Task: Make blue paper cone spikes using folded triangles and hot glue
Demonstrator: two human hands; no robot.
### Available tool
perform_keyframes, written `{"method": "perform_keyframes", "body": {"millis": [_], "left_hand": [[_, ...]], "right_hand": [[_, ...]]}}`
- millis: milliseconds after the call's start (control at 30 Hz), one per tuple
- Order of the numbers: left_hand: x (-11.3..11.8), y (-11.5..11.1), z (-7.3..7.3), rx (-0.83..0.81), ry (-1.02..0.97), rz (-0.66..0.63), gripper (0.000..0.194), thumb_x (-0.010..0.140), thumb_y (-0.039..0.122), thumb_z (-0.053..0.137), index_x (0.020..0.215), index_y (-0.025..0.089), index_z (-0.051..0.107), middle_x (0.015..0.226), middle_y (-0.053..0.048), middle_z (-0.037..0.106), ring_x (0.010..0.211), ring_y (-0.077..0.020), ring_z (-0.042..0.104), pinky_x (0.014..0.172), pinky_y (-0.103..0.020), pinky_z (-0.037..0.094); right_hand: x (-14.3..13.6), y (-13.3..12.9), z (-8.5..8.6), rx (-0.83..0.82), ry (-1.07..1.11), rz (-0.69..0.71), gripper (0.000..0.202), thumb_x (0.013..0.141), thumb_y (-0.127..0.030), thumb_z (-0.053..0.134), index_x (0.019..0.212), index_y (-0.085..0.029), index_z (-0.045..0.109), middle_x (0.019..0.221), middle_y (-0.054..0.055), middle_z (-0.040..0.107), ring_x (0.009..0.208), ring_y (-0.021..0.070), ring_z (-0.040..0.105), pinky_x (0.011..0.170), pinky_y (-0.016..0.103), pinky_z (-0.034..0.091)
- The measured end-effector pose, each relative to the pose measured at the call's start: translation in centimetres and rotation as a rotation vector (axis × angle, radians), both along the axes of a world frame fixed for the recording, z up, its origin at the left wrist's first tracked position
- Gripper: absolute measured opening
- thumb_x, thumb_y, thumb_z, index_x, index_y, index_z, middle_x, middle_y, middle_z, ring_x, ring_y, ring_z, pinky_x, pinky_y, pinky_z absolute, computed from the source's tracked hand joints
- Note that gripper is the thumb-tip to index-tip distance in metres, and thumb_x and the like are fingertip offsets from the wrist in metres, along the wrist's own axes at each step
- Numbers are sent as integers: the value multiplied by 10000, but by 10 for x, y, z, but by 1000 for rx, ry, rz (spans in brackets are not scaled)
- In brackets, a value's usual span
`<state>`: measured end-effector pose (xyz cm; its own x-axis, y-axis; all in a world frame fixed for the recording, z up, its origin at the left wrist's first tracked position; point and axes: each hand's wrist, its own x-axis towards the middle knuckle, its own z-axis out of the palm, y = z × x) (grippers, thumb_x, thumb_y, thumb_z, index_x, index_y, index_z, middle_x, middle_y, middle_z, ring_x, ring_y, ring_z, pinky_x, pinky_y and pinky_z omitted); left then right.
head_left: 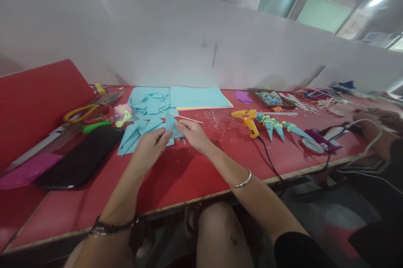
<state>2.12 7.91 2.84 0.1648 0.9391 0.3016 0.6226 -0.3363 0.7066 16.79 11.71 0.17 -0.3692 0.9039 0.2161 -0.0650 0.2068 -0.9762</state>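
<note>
A small light blue paper piece (171, 124) is held up between my two hands over the red table (195, 179). My left hand (153, 144) pinches its lower left edge, and my right hand (192, 133) grips its right side, with a thin wooden stick (189, 118) just above the fingers. Folded blue paper pieces (129, 137) lie beside my left hand. Behind them are small cut blue pieces (153, 106) and large blue sheets (200, 97).
A yellow glue gun (247, 120) with a black cord lies right of my hands, beside blue cones (273, 127). Scissors (82, 113) and a black phone (82, 158) are at left. Another person's hand (365, 121) is at far right, near a tray (270, 99).
</note>
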Motion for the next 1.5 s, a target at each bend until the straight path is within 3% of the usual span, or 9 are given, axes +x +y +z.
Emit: {"method": "perform_keyframes", "body": {"millis": [300,533,633,767,867,1033,1200,1367,1500], "left_hand": [[-4,-2,3,62,-92,123,302,799,401,401,569,210,442,412,54,401,429,-107,376,488,-248,290],[-2,-1,5,25,-136,111,322,789,407,420,534,210,427,397,43,402,420,-113,379,479,-252,305],[-2,-1,4,30,-163,76,338,804,399,404,525,210,409,415,37,399,433,-112,386,481,-250,314],[-4,1,2,37,-226,109,334,804,390,427,528,203,411,408,45,369,415,-98,350,457,-242,295],[-5,3,1,-29,-298,94,317,803,386,441,547,199,435,392,51,362,398,-92,340,438,-236,286],[-3,4,2,-121,-475,30,334,792,311,456,488,196,379,399,49,342,409,-80,339,448,-226,287],[-4,4,0,-197,-627,32,330,784,326,487,501,194,382,401,62,302,427,-80,340,473,-224,290],[-5,5,-1,-196,-550,-3,338,780,341,485,491,188,399,410,56,323,439,-80,331,477,-229,280],[-4,5,1,-188,-523,-9,332,777,342,469,490,193,392,417,52,319,439,-85,324,477,-234,288]], "right_hand": [[5,-4,4,29,-69,54,388,790,-539,499,695,-163,483,400,-94,415,381,32,320,437,182,247],[3,-5,6,71,-76,-58,417,735,-553,567,629,-187,398,464,-99,302,412,34,275,420,195,217],[2,-4,5,32,-74,-3,380,770,-559,517,717,-187,457,479,-88,351,407,47,305,414,200,250],[5,-2,5,97,28,28,474,743,-488,591,1115,-222,466,830,1,570,626,81,499,593,213,427],[8,-3,6,195,39,56,655,686,-358,681,1259,-278,375,1144,43,503,895,117,523,814,254,442],[10,-5,7,225,-47,139,491,710,-236,603,1181,-252,463,1185,41,492,913,130,508,864,310,438],[11,-8,8,251,-57,171,451,721,-275,605,1160,-264,502,1273,29,461,1114,161,456,940,329,415],[11,-7,11,260,-74,121,281,779,-356,571,1023,-217,590,1139,35,563,1077,157,495,964,339,385],[10,-5,12,261,-33,93,290,753,-402,605,961,-202,618,1067,36,596,984,149,530,889,312,418]]}}
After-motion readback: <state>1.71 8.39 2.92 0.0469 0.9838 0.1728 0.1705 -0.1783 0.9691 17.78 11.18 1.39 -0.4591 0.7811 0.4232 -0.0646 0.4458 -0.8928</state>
